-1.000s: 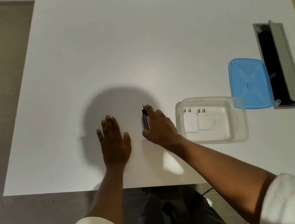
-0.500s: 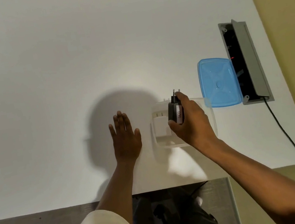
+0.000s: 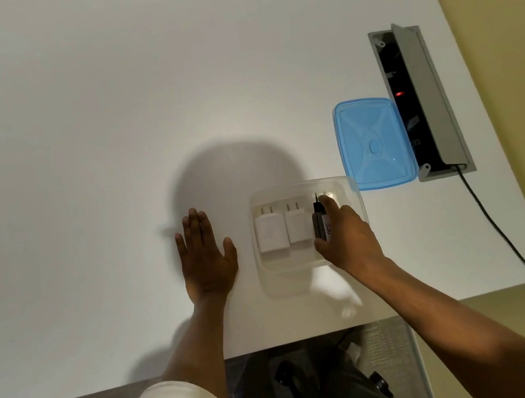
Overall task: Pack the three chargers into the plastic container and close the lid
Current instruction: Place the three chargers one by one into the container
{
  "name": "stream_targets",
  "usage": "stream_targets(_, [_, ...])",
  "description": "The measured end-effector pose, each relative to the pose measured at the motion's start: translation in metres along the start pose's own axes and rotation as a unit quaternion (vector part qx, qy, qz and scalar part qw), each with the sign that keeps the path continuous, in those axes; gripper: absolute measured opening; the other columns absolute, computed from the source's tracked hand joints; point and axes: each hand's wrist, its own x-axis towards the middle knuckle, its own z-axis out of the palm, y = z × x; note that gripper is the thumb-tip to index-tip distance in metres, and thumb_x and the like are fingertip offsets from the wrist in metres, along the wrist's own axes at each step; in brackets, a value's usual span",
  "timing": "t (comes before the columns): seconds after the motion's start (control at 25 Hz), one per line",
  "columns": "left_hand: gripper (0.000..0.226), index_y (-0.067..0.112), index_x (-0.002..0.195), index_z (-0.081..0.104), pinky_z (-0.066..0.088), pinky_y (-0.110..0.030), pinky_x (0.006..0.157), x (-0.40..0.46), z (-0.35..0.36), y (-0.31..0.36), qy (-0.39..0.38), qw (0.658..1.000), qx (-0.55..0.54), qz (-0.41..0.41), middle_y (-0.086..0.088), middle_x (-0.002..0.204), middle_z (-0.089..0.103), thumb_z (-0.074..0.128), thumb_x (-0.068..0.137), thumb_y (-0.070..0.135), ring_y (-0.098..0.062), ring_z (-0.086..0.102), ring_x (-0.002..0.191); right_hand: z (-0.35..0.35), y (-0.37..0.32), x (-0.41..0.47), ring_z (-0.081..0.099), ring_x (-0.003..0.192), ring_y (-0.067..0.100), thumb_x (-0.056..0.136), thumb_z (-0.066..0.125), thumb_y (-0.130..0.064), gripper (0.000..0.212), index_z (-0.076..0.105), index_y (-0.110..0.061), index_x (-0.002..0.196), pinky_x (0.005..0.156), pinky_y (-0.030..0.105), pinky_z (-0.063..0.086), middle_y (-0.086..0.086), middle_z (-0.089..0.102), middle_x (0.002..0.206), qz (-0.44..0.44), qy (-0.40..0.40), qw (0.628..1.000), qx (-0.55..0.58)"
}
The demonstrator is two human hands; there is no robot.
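White and broad, the rectangular tabletop (image 3: 102, 121) lies mostly bare, with wide free space to the left and far side. Near its front edge sits the clear rectangular plastic container (image 3: 353, 190), two white plug chargers (image 3: 272, 235) side by side inside it. The right hand (image 3: 347, 236) reaches into the container's right part, fingers grasping a dark grey charger (image 3: 320, 224), prongs pointing away. The left hand (image 3: 205, 257) rests flat, fingers spread, just left of the container. The translucent blue lid (image 3: 373, 142) lies beyond, beside a grey recessed socket box (image 3: 421, 99) near the right edge
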Motion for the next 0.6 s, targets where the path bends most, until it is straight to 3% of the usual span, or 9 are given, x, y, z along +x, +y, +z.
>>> stream_targets(0.6, [0.075, 0.011, 0.158, 0.012, 0.01, -0.044, 0.127, 0.001, -0.001, 0.002, 0.005, 1.0, -0.017, -0.014, -0.007, 0.167, 0.013, 0.036, 0.093, 0.041, -0.022, 0.013, 0.155, 0.001, 0.006, 0.025, 0.063, 0.099, 0.032, 0.073, 0.081, -0.027, 0.091, 0.029, -0.028, 0.148, 0.083, 0.04, 0.055, 0.011, 0.059, 0.118, 0.009, -0.073, 0.997, 0.005])
